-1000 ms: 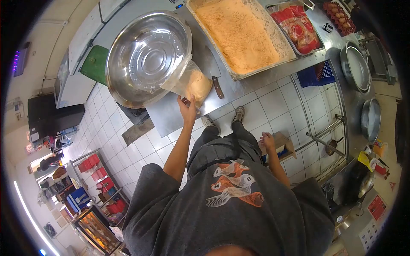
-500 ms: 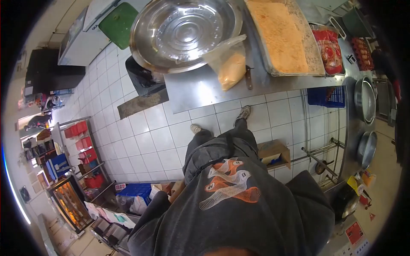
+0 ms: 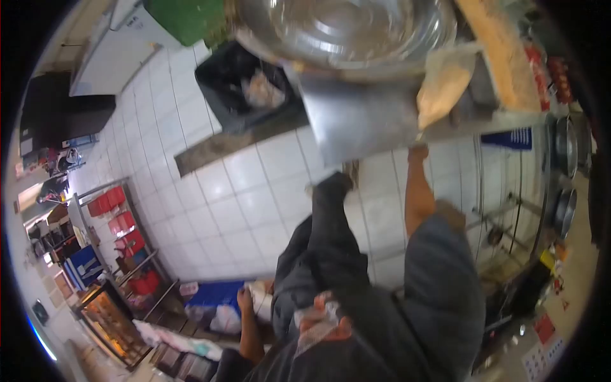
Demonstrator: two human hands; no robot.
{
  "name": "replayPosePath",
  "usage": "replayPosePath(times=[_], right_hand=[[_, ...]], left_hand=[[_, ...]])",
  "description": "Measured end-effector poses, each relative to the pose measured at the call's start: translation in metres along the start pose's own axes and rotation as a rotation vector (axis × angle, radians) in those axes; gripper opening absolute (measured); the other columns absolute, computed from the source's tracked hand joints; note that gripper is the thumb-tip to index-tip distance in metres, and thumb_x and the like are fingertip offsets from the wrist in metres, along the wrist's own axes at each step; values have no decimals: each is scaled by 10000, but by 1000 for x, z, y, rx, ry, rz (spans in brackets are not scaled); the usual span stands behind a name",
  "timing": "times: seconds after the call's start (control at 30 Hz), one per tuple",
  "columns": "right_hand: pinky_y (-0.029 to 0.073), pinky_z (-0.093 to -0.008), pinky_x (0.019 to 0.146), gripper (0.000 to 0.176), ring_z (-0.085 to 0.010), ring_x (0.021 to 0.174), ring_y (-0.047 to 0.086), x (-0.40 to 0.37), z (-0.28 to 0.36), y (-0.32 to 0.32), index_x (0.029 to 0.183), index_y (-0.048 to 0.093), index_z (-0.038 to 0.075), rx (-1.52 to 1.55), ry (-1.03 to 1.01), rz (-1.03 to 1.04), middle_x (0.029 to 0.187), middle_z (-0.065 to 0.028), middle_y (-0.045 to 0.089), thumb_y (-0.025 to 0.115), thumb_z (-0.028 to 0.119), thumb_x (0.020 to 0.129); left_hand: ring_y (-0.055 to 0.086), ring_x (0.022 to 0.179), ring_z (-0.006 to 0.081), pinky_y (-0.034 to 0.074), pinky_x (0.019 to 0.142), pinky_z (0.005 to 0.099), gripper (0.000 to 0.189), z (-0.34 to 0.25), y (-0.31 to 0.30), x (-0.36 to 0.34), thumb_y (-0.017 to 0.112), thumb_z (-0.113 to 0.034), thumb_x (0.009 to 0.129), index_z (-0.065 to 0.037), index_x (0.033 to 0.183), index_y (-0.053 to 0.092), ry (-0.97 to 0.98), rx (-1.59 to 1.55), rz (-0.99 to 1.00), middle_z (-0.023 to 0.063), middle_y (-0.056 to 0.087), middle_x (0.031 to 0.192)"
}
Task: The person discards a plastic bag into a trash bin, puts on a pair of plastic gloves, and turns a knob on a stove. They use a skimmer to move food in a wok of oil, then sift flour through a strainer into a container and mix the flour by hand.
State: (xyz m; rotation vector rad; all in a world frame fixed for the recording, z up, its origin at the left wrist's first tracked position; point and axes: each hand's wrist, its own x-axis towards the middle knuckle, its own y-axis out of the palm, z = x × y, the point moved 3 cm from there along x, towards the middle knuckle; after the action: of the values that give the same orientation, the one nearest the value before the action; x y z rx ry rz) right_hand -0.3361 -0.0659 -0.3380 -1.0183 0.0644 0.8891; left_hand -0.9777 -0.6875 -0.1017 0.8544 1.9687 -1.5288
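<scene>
My right hand (image 3: 418, 153) reaches to the front edge of the steel table (image 3: 356, 121). Just beyond it lies a clear plastic bag (image 3: 443, 94) with a pale orange filling, its narrow end pointing at my hand. Whether they touch is hard to see, and my fingers are blurred. Low on my other side hangs my left hand (image 3: 244, 298), near a blue crate (image 3: 216, 294) with plastic bags; its fingers are smeared too. A large metal basin (image 3: 363, 60) stands on the table, with a tray of orange crumbly sheet (image 3: 506, 63) to its right.
On the floor left of the table is a black bin (image 3: 219, 95) with waste inside, beside a dark board (image 3: 235, 145). A rack with red bins (image 3: 124, 223) stands at the left. Metal bowls (image 3: 565, 146) sit along the right counter.
My view has shifted left, so the table, basin and bag sit further right. Both my hands have come into view, the right one rising towards the table edge. One leg has stepped forward.
</scene>
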Motion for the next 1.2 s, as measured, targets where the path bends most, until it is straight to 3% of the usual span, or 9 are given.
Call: replayPosePath(times=[0.17,0.37,0.43,0.57,0.73,0.93,1.07,1.1,1.2], right_hand=[[512,-369,638,120,-237,654,649,-140,-13,-4,761,654,61,-19,-293,-71,704,-103,669,594,135,835],[501,-319,775,135,-265,993,577,-404,59,32,891,567,41,138,-792,205,1030,-132,580,662,-12,811],[518,-315,806,119,-277,1141,551,-473,113,48,939,557,40,279,-523,486,1276,-170,523,654,56,874],[518,-304,798,107,-275,1153,550,-521,224,130,953,561,39,370,-577,473,1327,-157,505,638,94,905],[500,-366,804,138,-339,1074,584,-478,342,275,944,583,18,160,-854,281,1150,-177,608,651,119,879],[475,-443,875,453,-450,941,611,-407,391,423,984,645,-8,-105,-597,231,932,-263,658,558,433,932],[349,-454,1090,623,-438,1305,420,-405,398,456,1335,494,-23,-73,-271,85,1428,-279,426,415,491,992],[273,-425,1148,641,-426,1355,358,-393,379,474,1374,449,-30,-163,-378,102,1448,-281,398,404,486,996],[423,-462,994,567,-479,1184,514,-486,439,441,1350,480,-10,-6,-364,-18,1282,-300,547,541,389,952]], left_hand=[[610,752,128,474,593,251,307,-47,-24,61,623,-257,928,-52,1152,578,-47,-215,25,70,651,905],[639,851,172,519,778,297,290,-243,-20,119,606,-196,950,-49,1199,590,502,-126,181,137,679,936],[661,878,189,529,738,307,283,-311,-37,120,619,-186,941,-83,1204,599,641,-85,180,115,688,943],[663,871,199,535,730,325,297,-381,-88,165,624,-195,931,-72,1201,604,690,-45,260,124,692,955],[672,897,261,520,828,372,351,-349,-186,286,636,-283,918,-69,1195,618,498,76,226,187,690,977],[611,689,147,494,542,312,273,-243,-314,405,613,-258,934,-44,1102,613,164,170,48,92,658,830],[590,619,235,485,550,406,426,-180,-352,460,574,-443,921,-24,984,623,-9,-159,225,65,609,713],[603,681,237,505,617,418,402,-192,-358,485,568,-433,930,-44,1003,637,-220,255,381,61,621,758],[603,710,246,504,638,421,401,-262,-378,527,555,-426,936,-40,1021,629,-206,288,415,70,621,790]])
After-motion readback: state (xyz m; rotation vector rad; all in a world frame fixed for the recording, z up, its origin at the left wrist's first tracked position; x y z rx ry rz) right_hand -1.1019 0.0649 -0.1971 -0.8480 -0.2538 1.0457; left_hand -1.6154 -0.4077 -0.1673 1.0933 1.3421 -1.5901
